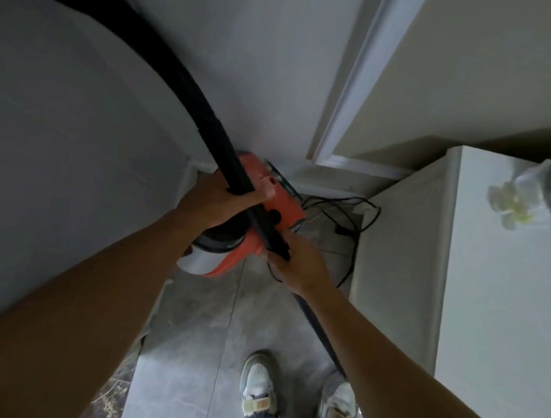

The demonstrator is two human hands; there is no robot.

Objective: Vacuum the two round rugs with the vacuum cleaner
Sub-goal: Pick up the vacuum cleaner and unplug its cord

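- The vacuum cleaner point(282, 209), orange and black, is seen standing on the grey tiled floor point(191, 336) in a narrow corner, against the wall.
- Its black hose point(148, 50) is gripped by the left hand point(220, 199), the fingers curled round it just above the machine.
- The lower end of the hose is held by the right hand point(298, 266), the fingers closed about it; the fingertips are hidden.
- Thin black cables point(352, 214) are strewn on the floor behind the machine.
- A white cabinet point(399, 257) is set just to the right, with a white flower point(508, 204) on top.
- Pale shoes point(257, 389) are seen below.
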